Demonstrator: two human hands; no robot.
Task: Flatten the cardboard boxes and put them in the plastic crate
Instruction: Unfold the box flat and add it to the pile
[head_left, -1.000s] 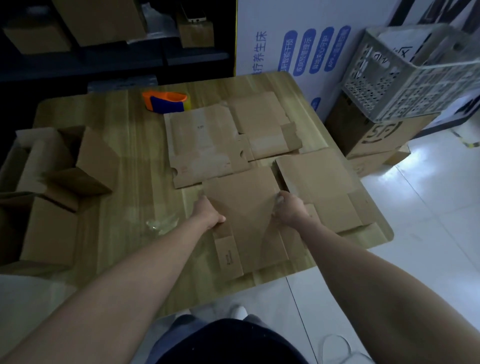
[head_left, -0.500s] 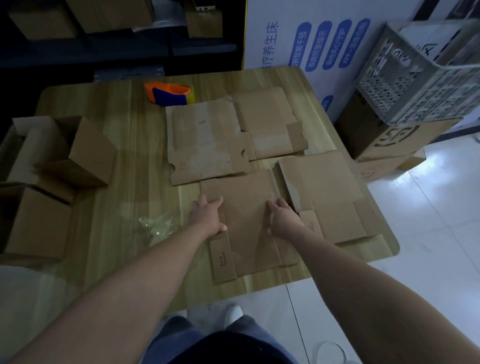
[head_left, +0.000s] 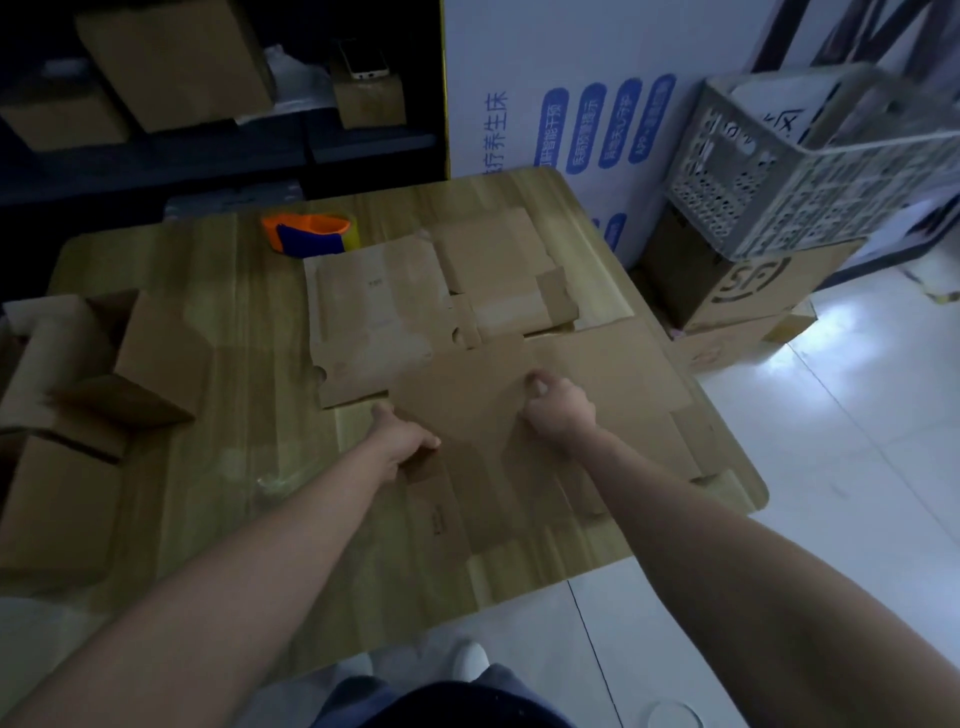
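Observation:
A flattened brown cardboard box (head_left: 467, 410) lies at the table's near middle. Its far edge overlaps the flat boxes behind it. My left hand (head_left: 402, 441) grips its left edge with the thumb on top. My right hand (head_left: 558, 410) holds its right edge with curled fingers. Three more flattened boxes lie around it: one behind on the left (head_left: 379, 312), one at the back (head_left: 498, 270) and one to the right (head_left: 628, 374). The grey plastic crate (head_left: 810, 171) stands on stacked cartons off the table's right side, with something white inside.
Open, unflattened boxes (head_left: 104, 353) stand at the wooden table's (head_left: 234, 322) left edge. An orange and blue tape dispenser (head_left: 309, 234) sits at the back. A scrap of clear plastic (head_left: 270, 478) lies left of my left arm. An "SF" carton (head_left: 743, 286) is under the crate, and white floor lies to the right.
Half a second ago my hands were pressing flat on the box; now both grip its side edges. The box has shifted away from me, over the neighbouring flat boxes.

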